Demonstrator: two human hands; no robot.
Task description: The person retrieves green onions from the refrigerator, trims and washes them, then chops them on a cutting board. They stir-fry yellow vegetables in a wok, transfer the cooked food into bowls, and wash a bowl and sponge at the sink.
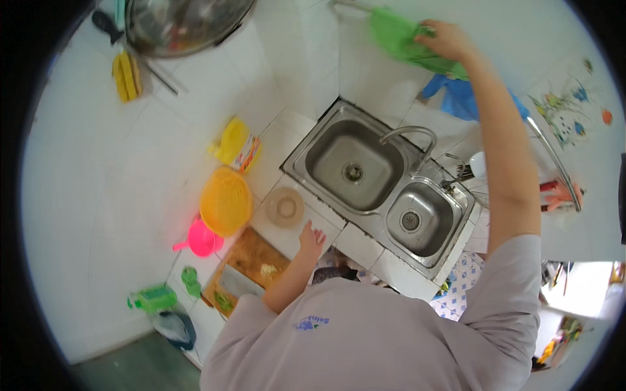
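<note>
My right hand (pixel 442 41) is raised to the wall rail, its fingers curled on a green cloth-like item (pixel 396 36) that hangs there; its exact kind is unclear. Below it hangs a blue cloth or glove (pixel 459 100), partly behind my right forearm. My left hand (pixel 312 239) is empty over the counter's front edge, fingers loosely apart. Closest to it is a round translucent bowl (pixel 285 207). A wooden cutting board (pixel 249 256) lies beside my left forearm, with a cleaver (pixel 239 282), pale chopped bits (pixel 267 270) and green vegetable pieces (pixel 223 300) on it.
A double steel sink (pixel 337 200) with a curved faucet (pixel 411 129) is before me. Along the wall stand a yellow bottle (pixel 237 144), yellow basket (pixel 226 201), pink dipper (pixel 203 239) and green bottle (pixel 154 297). A pot lid (pixel 186 24) hangs at upper left.
</note>
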